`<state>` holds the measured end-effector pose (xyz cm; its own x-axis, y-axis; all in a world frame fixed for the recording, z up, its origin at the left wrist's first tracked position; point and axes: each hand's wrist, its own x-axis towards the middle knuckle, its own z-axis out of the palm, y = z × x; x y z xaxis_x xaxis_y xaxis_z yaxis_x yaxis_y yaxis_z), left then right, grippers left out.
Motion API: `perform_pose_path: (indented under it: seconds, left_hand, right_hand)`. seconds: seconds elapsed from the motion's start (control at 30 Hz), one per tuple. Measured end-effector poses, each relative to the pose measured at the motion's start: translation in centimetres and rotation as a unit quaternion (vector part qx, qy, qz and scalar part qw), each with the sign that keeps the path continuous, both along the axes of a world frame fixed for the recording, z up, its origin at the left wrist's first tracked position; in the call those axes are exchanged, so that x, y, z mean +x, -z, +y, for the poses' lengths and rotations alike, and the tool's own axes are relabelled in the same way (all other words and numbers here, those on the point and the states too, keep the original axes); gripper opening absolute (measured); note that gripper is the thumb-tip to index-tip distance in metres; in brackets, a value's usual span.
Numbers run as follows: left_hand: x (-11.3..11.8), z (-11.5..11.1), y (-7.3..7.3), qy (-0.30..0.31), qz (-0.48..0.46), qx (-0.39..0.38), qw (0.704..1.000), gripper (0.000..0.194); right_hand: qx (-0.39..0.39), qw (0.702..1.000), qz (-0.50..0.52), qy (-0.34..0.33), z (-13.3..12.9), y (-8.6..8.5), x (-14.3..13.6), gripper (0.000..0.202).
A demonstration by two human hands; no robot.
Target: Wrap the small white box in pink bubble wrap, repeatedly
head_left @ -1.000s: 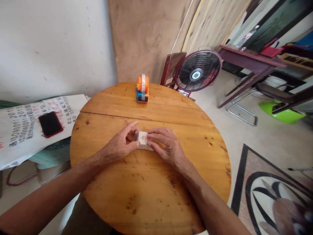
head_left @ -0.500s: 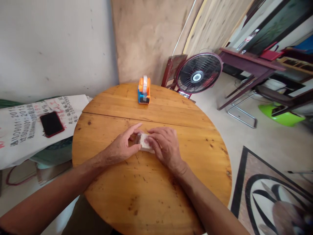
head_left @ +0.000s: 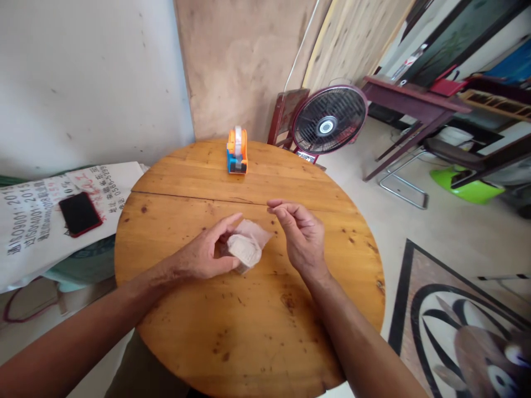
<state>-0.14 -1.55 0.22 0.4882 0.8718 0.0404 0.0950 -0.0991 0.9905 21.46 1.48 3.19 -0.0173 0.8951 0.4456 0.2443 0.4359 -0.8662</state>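
A small block-shaped packet (head_left: 244,251), wrapped in thin whitish paper or film, rests on the round wooden table (head_left: 249,331). At its far right a loose flap (head_left: 256,232) of the wrapping stands up. My left hand (head_left: 209,249) grips the packet from the left, thumb on the near side; its fingertips are partly hidden behind it. To the right and apart from the packet, my right hand (head_left: 302,235) is raised with thumb and fingers pinched together. Whatever the pinch holds, if anything, is too small to make out.
An orange and blue tape dispenser (head_left: 237,150) with a roll of clear tape stands near the table's far edge. A phone (head_left: 80,214) lies on a printed white sack (head_left: 33,221) at the left. Behind the table's right side is a fan (head_left: 327,124).
My right hand has lifted off the packet and moved right. The packet has been turned and its wrapping flap has come up. My left hand stays at the packet.
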Motion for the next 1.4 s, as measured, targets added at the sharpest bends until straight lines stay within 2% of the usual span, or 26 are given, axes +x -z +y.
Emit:
perform_pose_path:
  seconds: [0.13,0.27,0.33,0.47,0.57,0.7,0.8,0.87,0.93,1.03,1.07,1.13,1.23,1.33,1.4]
  left_hand:
    - [-0.2,0.0,0.3,0.012,0.013,0.002,1.000,0.087]
    - [-0.1,0.1,0.2,0.025,-0.028,0.014,0.999,0.082]
    - [-0.2,0.2,-0.1,0.024,-0.029,0.028,0.999,0.072]
    - [-0.6,0.3,-0.8,0.016,0.039,0.047,0.998,0.046]
    - [-0.8,0.4,-0.9,-0.003,0.050,-0.002,0.999,0.050]
    - [-0.6,0.5,-0.9,-0.019,-0.013,-0.089,0.996,0.062]
    - [-0.5,0.6,-1.0,-0.029,-0.053,-0.121,0.991,0.065]
    - [-0.5,0.7,-1.1,-0.034,-0.068,-0.133,0.988,0.064]
    - [-0.5,0.8,-1.0,-0.039,-0.090,-0.141,0.985,0.063]
    - [-0.5,0.9,-0.6,-0.063,-0.131,-0.151,0.978,0.060]
    - [-0.5,1.0,-0.4,-0.075,-0.144,-0.155,0.975,0.059]
    - [-0.5,1.2,-0.1,-0.094,-0.160,-0.164,0.969,0.059]
    - [-0.5,1.4,0.2,-0.104,-0.161,-0.166,0.967,0.056]
    - [-0.7,1.4,0.3,-0.074,-0.173,-0.158,0.969,0.052]
    - [-0.9,1.3,0.3,-0.032,-0.197,-0.156,0.967,0.051]
  right_hand:
    - [-0.025,0.999,0.040,0.017,0.9,0.7,0.6,0.018]
    - [-0.077,0.993,0.081,0.032,2.2,2.0,1.2,0.021]
    - [-0.105,0.989,0.093,0.036,2.7,2.5,1.4,0.024]
    - [-0.155,0.983,0.094,0.014,2.9,2.8,1.5,0.033]
    - [-0.207,0.972,0.108,-0.024,2.3,2.3,1.8,0.039]
    - [-0.261,0.956,0.089,-0.102,1.5,1.4,2.1,0.047]
    - [-0.244,0.959,0.048,-0.139,1.2,1.6,1.6,0.053]
    - [-0.223,0.963,0.025,-0.146,1.2,2.0,0.9,0.051]
    - [-0.185,0.977,0.012,-0.107,1.3,2.5,0.4,0.041]
    - [-0.091,0.996,0.000,0.009,1.2,2.5,0.2,0.029]
    - [-0.069,0.997,-0.008,0.028,1.0,2.3,0.2,0.026]
    - [-0.065,0.998,-0.026,0.004,0.4,1.9,0.1,0.023]
    - [-0.116,0.988,-0.058,-0.088,-0.5,1.5,-0.5,0.024]
    - [-0.146,0.980,-0.080,-0.108,-0.9,1.7,-1.4,0.026]
    - [-0.159,0.978,-0.082,-0.105,-0.8,1.8,-1.7,0.027]
